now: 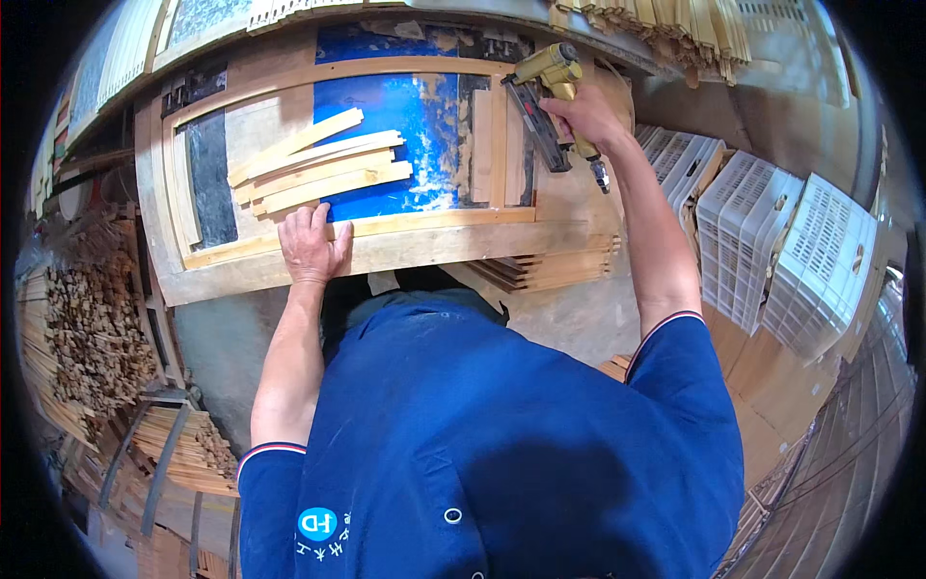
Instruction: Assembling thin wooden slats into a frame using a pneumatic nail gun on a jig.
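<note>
My left hand [313, 244] lies flat, fingers spread, on the near rail of a wooden frame [424, 224] laid on the workbench. Just beyond its fingertips sits a loose bundle of thin wooden slats [318, 164], inside the frame over a blue worn surface. My right hand [585, 116] grips a yellow nail gun [545, 92] at the frame's far right corner, its black magazine slanting down along the right rail.
White plastic crates [781, 256] stack on the right. Piles of short wood sticks [87, 318] and slat bundles [188, 449] fill the left. More slats [675, 29] lie along the bench's far edge. Flat boards [550, 270] stick out under the bench's right side.
</note>
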Demonstrator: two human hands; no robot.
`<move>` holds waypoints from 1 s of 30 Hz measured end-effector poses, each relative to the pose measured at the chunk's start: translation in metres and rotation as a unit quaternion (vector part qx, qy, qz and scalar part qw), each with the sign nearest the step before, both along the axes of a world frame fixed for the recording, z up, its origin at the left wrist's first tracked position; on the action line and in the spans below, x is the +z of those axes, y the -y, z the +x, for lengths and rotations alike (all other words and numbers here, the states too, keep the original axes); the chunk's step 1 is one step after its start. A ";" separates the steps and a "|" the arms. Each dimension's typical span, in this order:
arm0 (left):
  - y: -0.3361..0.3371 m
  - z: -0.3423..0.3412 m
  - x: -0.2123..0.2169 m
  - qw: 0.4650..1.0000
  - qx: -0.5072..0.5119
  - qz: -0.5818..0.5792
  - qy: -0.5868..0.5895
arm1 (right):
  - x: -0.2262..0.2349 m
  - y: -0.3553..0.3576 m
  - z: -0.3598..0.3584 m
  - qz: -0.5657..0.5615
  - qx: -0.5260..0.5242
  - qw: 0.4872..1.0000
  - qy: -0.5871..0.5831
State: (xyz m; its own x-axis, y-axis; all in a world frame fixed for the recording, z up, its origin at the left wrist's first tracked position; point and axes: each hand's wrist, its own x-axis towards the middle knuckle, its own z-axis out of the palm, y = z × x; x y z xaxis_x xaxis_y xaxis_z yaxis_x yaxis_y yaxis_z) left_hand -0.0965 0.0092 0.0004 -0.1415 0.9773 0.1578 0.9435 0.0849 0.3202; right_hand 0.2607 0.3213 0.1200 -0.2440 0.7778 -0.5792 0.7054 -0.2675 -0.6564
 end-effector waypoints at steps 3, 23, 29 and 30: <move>0.000 -0.001 0.000 1.000 0.006 -0.001 -0.001 | 0.001 -0.009 -0.009 0.014 0.006 1.000 0.017; -0.003 0.000 0.006 1.000 -0.005 -0.004 0.010 | -0.034 -0.030 0.007 0.031 0.033 0.993 0.112; -0.001 0.002 0.005 1.000 -0.001 0.000 0.015 | -0.018 0.019 0.022 0.138 0.104 0.978 0.113; 0.000 0.001 0.005 1.000 0.002 0.002 0.008 | -0.012 0.035 0.025 0.132 0.107 0.979 0.111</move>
State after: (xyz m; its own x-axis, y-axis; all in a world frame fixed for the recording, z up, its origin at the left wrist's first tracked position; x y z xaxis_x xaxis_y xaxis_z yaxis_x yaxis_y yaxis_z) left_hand -0.0951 0.0092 0.0053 -0.1477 0.9762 0.1586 0.9381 0.0876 0.3350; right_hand 0.2857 0.2861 0.1082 -0.3097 0.8525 -0.4212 0.8594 0.0615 -0.5076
